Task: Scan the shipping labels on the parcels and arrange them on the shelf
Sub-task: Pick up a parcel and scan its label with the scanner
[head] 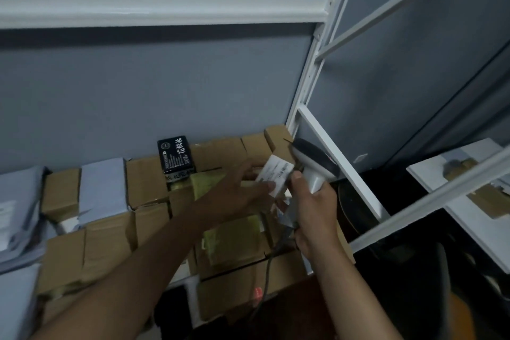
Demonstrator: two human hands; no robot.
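Parcel, small brown cardboard box with white shipping label [276, 174], held over shelf's right end by left hand [242, 190], fingers curled round it. Right hand [314, 210] grips grey-white handheld scanner [314, 163] just right of label, nose aimed left at it. Label's long axis runs toward scanner.

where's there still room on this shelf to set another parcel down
Little bare shelf shows: brown boxes and grey mailers sit packed edge to edge, up to the white post. Open room is only above them, against the grey wall under the upper shelf.
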